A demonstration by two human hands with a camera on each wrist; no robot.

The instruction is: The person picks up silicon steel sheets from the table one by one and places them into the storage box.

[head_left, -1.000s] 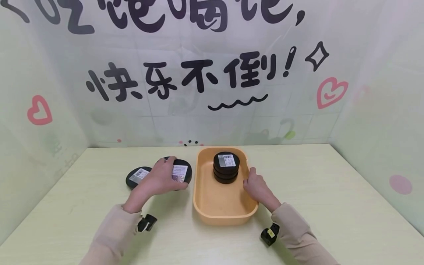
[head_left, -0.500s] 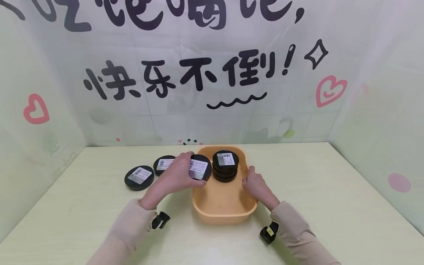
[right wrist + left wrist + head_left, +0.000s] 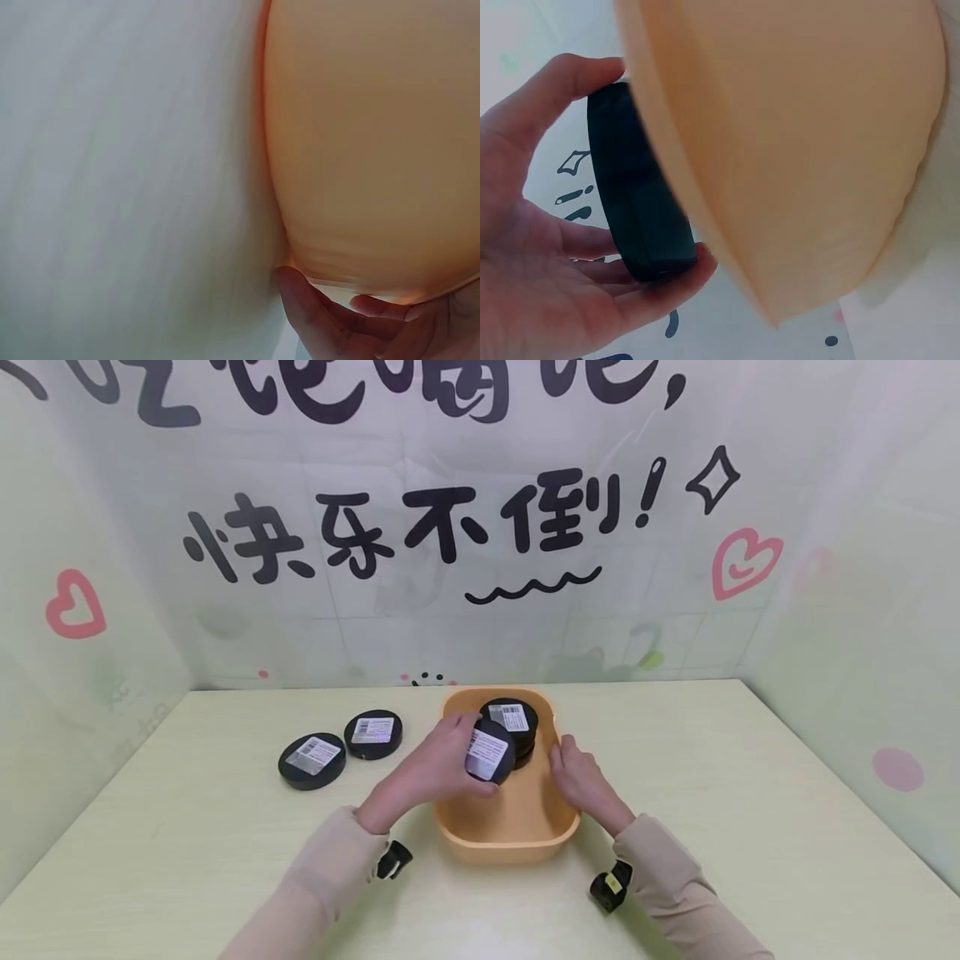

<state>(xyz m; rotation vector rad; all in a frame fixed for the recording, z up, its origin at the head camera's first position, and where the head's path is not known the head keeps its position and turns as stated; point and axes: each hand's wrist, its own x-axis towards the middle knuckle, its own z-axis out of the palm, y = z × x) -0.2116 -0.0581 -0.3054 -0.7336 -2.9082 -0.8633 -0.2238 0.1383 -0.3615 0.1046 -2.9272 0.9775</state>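
My left hand [image 3: 442, 762] grips a black disc [image 3: 491, 752] with a white label by its edge, thumb on one side and fingers on the other. The disc is held tilted over the orange plastic tray [image 3: 510, 853], overlapping the stack in the head view. In the left wrist view the dark side of that disc [image 3: 634, 180] shows between thumb and fingers, partly behind the tray wall [image 3: 780, 150]. Inside the tray, toward its back, stands a stack of similar black discs [image 3: 512, 717]. My right hand [image 3: 588, 787] holds the tray's right rim; its fingers [image 3: 307, 300] show against the outside.
Two more labelled discs lie on the pale table left of the tray, a nearer disc [image 3: 312, 761] and a farther disc [image 3: 373, 734]. A printed backdrop [image 3: 420, 635] stands along the table's back edge, with side panels left and right.
My left hand has lifted a disc off the table beside the tray and carried it right, over the tray. My right hand stays on the rim; the tray looks unmoved.
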